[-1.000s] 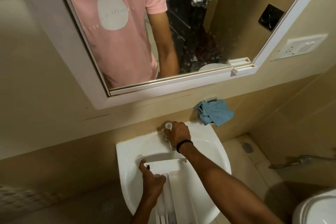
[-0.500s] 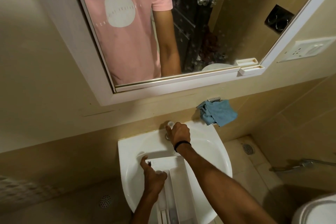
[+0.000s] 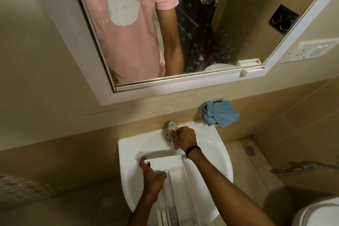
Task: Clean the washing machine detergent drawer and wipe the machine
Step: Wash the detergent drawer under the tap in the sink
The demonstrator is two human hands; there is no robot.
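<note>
The white drawer (image 3: 177,180) lies in the sink (image 3: 220,161) under the left hand (image 3: 152,176), which grips its side wall. Just beyond it, the right hand (image 3: 185,138) curls round the tap (image 3: 172,126). The drawer looks light and stiff, maybe slippery when wet, so its walls give the best hold.

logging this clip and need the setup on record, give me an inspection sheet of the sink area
surface: sink, white, mounted against a tiled wall
job's things: detergent drawer, white, far end in the bowl and near end over the front rim; blue cloth hanging from a wall fitting above the sink
clutter: nothing seen
grippers: left hand grips the drawer's left side; right hand is curled round the tap; whether water runs cannot be told
cables: nothing seen
surroundings: mirror above, socket plate and spray hose on the right wall, toilet at lower right, floor drain at left
</note>
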